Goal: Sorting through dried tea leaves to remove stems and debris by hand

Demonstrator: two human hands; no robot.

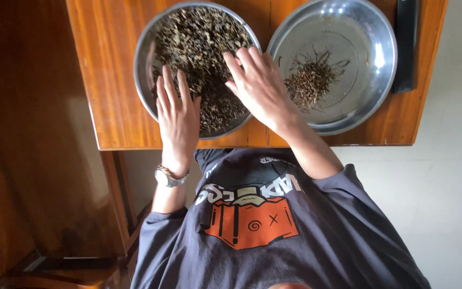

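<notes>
A wide steel bowl (142,69) filled with dark dried leaves (199,37) stands on a wooden table (108,80). My left hand (177,115), with a wristwatch (168,176) on the wrist, lies flat over the bowl's near edge, fingers apart and touching the leaves. My right hand (258,85) rests on the leaves at the bowl's right side, fingers spread, holding nothing that I can see. Next to it on the right is a second steel bowl (372,64) with a small pile of thin dry stems (310,80).
A dark flat object (406,43) lies along the table's right edge. The table's near edge runs just below the bowls. A pale floor (455,187) lies to the right, and brown wooden surfaces (33,160) to the left.
</notes>
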